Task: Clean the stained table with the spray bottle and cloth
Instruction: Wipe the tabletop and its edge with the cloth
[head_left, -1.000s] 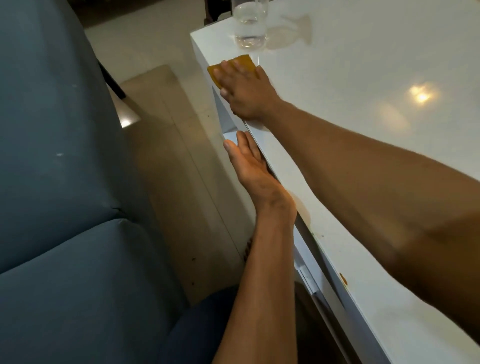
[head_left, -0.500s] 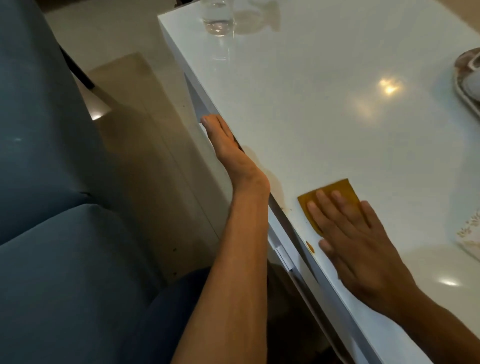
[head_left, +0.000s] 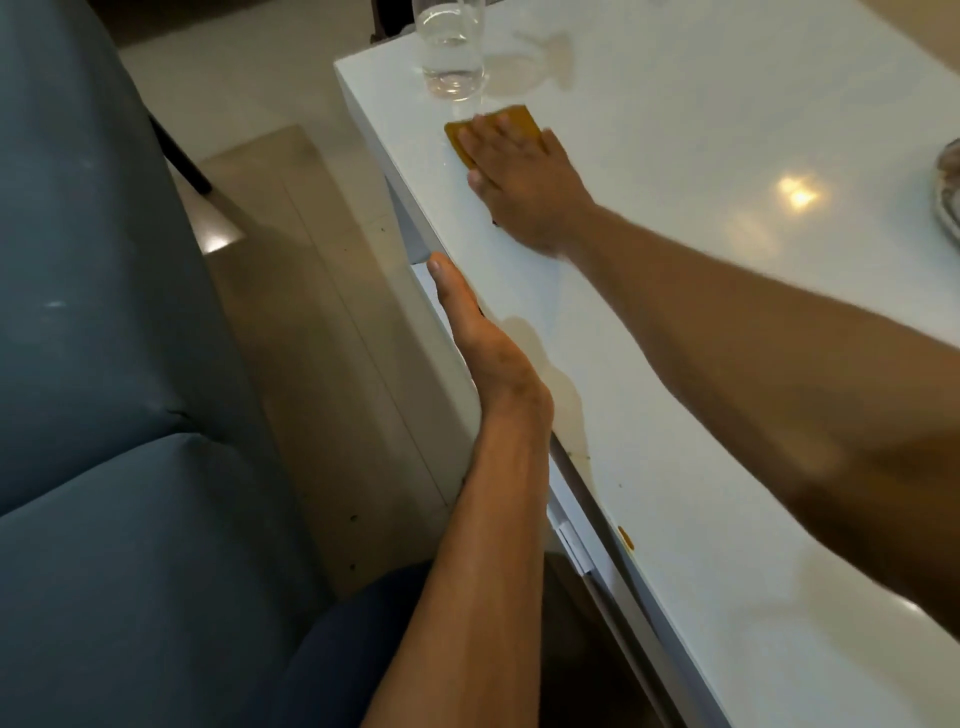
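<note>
A folded orange-yellow cloth (head_left: 522, 120) lies flat on the white table (head_left: 701, 322) near its far left corner. My right hand (head_left: 519, 179) presses on the cloth with straight fingers, arm stretched across the tabletop. My left hand (head_left: 480, 348) rests flat along the table's left edge, fingers straight. A small orange stain (head_left: 626, 538) sits on the tabletop close to the near edge. No spray bottle is in view.
A clear glass (head_left: 452, 52) with a little water stands just beyond the cloth. A plate's rim (head_left: 948, 192) shows at the right border. A blue-grey sofa (head_left: 104, 415) fills the left, with tiled floor (head_left: 311, 312) between it and the table.
My right hand slid the cloth from the near edge back toward the far corner by the glass. The left hand stayed on the table's edge.
</note>
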